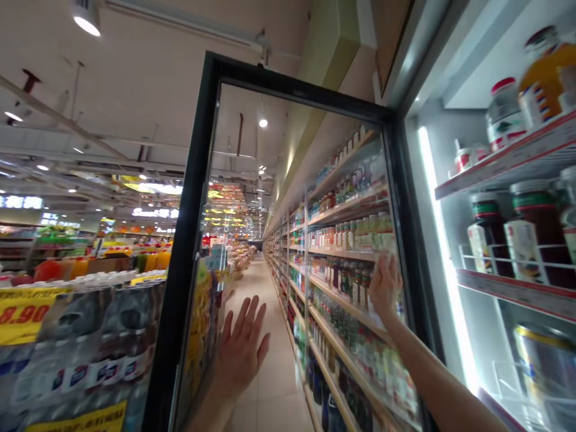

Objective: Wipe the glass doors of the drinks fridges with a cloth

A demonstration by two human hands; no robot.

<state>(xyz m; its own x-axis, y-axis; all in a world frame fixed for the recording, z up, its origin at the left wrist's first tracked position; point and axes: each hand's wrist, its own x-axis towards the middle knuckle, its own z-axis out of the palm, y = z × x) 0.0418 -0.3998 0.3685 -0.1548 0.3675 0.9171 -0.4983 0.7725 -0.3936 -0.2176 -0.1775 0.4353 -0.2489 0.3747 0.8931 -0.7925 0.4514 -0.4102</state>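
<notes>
Two bare palms at the glass: left hand [240, 345] and right hand [386, 285] raised before a tall, clear glass door with a black frame [197, 180]

The door fills the centre, standing out from a white, brightly lit cabinet at 3 o'clock. The left hand, at 7 o'clock, is flat, its fingers extended and slightly spread, with the thumb held out. The right hand, at 4 o'clock, is blurred; its fingers are straight and close together, near the hinge-side edge. Both hold nothing; I cannot tell whether either palm touches the pane.

Inside the cabinet, a white vertical light strip [443, 240] glows at 3 o'clock. Beyond it, dark bottles with green bands and pale labels [488, 234] stand behind a wire rail. A rounded orange bottle [551, 78] and a clear, red-capped bottle [506, 111] share the upper shelf at 2 o'clock.

Rows of bottles on pale-edged shelves [348, 255] show in the glass; whether seen through it or reflected, I cannot tell. Pale floor tiles [272, 390] show at 6 o'clock. Packs of clear plastic bottles [83, 369] stand at 8 o'clock, with a yellow price sign bearing red digits [27, 315] just beside them.
</notes>
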